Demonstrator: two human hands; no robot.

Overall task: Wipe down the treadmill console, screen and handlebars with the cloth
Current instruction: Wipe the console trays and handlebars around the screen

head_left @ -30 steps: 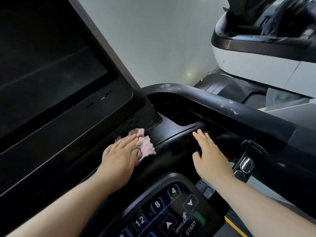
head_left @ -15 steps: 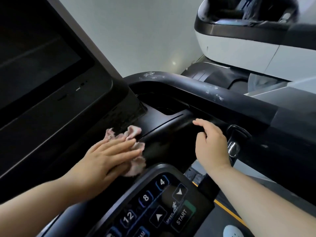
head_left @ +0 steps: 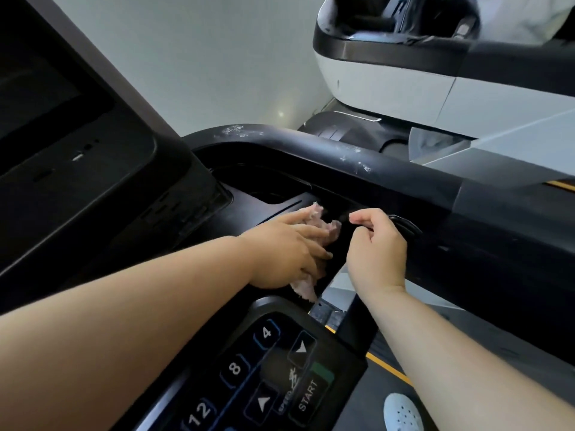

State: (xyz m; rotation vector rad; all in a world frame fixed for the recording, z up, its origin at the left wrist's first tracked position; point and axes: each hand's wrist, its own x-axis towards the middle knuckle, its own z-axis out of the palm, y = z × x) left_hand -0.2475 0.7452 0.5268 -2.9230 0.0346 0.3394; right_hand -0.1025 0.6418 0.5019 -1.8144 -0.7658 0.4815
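- Mostly the left of the view is filled by the dark screen (head_left: 46,98), blank and tilted, set in a thick black frame.
- Top right stands a neighbouring treadmill (head_left: 389,85) with a white body and a black upper rim, well apart from the hands.
- Below the screen the black treadmill console (head_left: 174,213) spreads toward the middle, with a shallow recess (head_left: 261,188) sunk into it.
- Around the recess curves the black handlebar (head_left: 311,150), running off to the right, with white scuffs along its top.
- At the bottom lies the keypad panel (head_left: 280,368), showing 4, 8, 12, arrow keys and a START button.
- The left hand (head_left: 280,253) lies flat with straight fingers on the cloth, pressing it onto the console just right of the recess — not gripping it.
- The right hand (head_left: 376,250) hovers just beside it, fingers curled inward, thumb and forefinger tips close together against the dark console edge; whether they pinch anything I cannot tell.
- The pink cloth (head_left: 323,225) is crumpled under the left hand's fingers — frayed ends poke out past the fingertips and below the palm.
- A white shoe (head_left: 401,412) shows at the bottom right, near a yellow stripe (head_left: 389,368).
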